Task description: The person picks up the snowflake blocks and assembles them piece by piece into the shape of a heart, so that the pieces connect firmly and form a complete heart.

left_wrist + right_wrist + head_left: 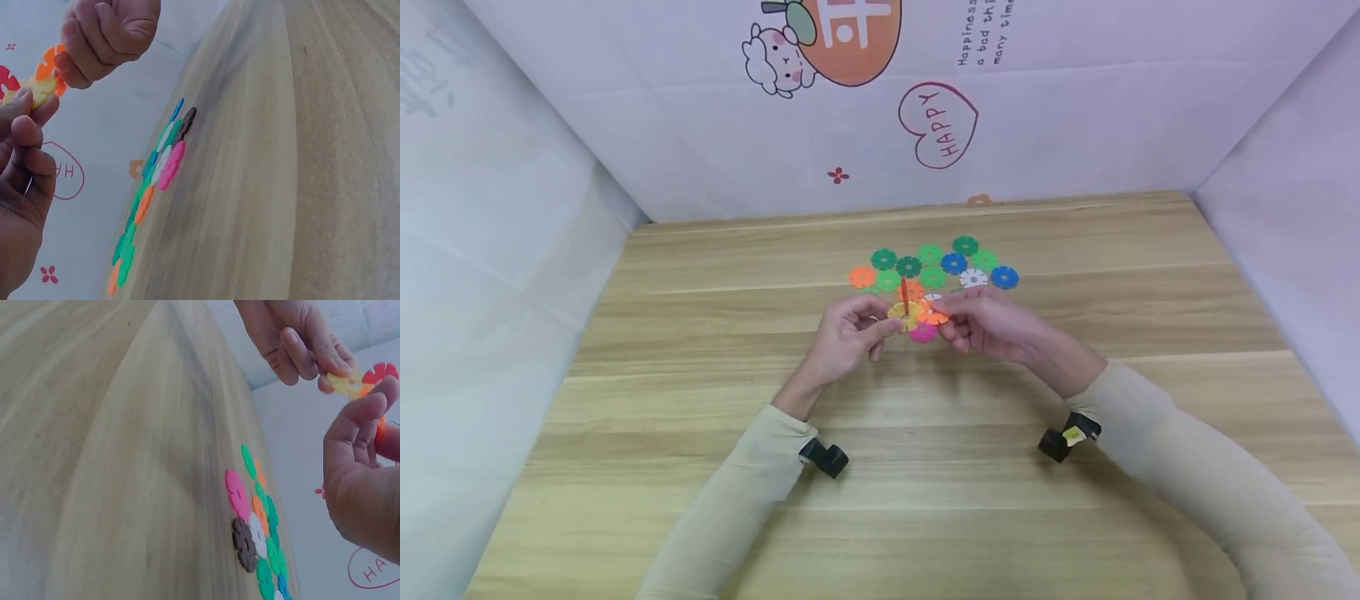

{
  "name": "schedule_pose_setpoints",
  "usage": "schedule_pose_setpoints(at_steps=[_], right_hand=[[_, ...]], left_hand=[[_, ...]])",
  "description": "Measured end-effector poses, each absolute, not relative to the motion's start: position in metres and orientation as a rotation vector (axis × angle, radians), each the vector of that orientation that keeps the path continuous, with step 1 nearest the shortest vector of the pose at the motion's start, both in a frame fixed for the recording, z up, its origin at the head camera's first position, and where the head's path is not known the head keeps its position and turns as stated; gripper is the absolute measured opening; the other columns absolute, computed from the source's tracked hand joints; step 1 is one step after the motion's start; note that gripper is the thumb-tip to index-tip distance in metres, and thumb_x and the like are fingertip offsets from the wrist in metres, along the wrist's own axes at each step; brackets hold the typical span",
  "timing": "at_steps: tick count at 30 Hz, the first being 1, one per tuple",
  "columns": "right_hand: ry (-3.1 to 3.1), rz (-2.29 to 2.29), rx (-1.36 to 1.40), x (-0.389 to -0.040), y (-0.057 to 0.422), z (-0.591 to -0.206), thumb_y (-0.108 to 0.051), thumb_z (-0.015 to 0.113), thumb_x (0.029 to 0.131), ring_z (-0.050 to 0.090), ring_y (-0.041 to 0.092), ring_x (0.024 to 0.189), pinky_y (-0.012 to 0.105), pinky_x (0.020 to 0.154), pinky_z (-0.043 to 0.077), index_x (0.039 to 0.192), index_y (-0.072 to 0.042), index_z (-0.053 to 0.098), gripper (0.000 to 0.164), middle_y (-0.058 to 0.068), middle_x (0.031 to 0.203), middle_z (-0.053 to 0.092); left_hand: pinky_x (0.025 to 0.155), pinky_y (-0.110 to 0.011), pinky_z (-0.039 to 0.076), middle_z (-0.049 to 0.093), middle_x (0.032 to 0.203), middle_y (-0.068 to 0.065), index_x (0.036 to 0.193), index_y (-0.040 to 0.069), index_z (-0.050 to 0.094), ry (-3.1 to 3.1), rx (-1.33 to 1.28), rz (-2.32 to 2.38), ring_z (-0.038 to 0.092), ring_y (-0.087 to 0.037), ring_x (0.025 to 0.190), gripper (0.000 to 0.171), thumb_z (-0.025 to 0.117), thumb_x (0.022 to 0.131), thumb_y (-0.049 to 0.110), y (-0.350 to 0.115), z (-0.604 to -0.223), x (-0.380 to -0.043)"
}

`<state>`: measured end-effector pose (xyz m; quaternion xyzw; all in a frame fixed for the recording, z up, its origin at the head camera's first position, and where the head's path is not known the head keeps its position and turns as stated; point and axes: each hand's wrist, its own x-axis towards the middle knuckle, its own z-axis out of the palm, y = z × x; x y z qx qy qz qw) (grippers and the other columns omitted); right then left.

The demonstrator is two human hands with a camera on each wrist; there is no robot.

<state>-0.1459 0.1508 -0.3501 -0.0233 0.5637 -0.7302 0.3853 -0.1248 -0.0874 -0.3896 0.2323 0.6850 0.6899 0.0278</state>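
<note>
My left hand [847,335] pinches a yellow notched plastic disc [40,92] by its edge, above the table. Standing up from the yellow disc is a red notched disc [379,373], joined to it. An orange notched disc [47,64] is pinched by my right hand [988,321], right at the yellow disc's edge on the side away from the red one. Under the hands a pink disc [922,333] lies flat on the table; the hands partly hide the discs around it.
A cluster of loose notched discs lies on the wooden table [925,500] beyond the hands: greens, a blue disc [1004,277], a white disc [973,278], an orange disc [862,277] and a brown disc [244,544]. Printed white cloth [1075,125] stands at the back and sides.
</note>
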Motion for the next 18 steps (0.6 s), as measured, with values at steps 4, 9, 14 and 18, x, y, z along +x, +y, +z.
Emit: schedule_pose_setpoints(at_steps=[4, 9, 14, 18], right_hand=[[1.448, -1.883, 0.029, -0.146, 0.147, -0.35, -0.013, 0.051, 0.106, 0.056, 0.01, 0.054, 0.019, 0.056, 0.05, 0.097, -0.004, 0.069, 0.023, 0.003, 0.066, 0.064], [1.554, -1.895, 0.082, -0.141, 0.14, -0.347, -0.014, 0.054, 0.105, 0.056, 0.01, 0.054, 0.02, 0.057, 0.051, 0.097, -0.004, 0.07, 0.02, 0.003, 0.066, 0.064], [1.596, -1.906, 0.117, -0.139, 0.134, -0.345, -0.014, 0.056, 0.104, 0.057, 0.012, 0.054, 0.022, 0.058, 0.052, 0.095, -0.003, 0.068, 0.019, 0.004, 0.066, 0.064], [1.542, -1.918, 0.136, -0.14, 0.132, -0.346, -0.014, 0.054, 0.105, 0.057, 0.011, 0.053, 0.022, 0.058, 0.051, 0.092, -0.002, 0.065, 0.021, 0.004, 0.066, 0.065]], left_hand=[[0.042, -0.026, 0.039, 0.066, 0.07, -0.005, 0.089, -0.005, 0.066, 2.147, 0.687, 2.17, 0.045, -0.019, 0.044, 0.006, 0.071, 0.091, -0.004, -0.083, -0.389, -0.124], [0.043, -0.025, 0.04, 0.065, 0.07, -0.007, 0.086, -0.003, 0.067, 2.261, 0.59, 2.154, 0.046, -0.017, 0.047, 0.008, 0.074, 0.09, -0.001, -0.08, -0.384, -0.121], [0.045, -0.023, 0.039, 0.067, 0.076, -0.017, 0.085, -0.002, 0.067, 2.32, 0.547, 2.124, 0.048, -0.016, 0.051, 0.011, 0.076, 0.089, 0.003, -0.08, -0.382, -0.122], [0.043, -0.024, 0.039, 0.067, 0.074, -0.017, 0.086, -0.003, 0.066, 2.285, 0.564, 2.142, 0.047, -0.017, 0.048, 0.011, 0.075, 0.09, 0.002, -0.08, -0.384, -0.122]])
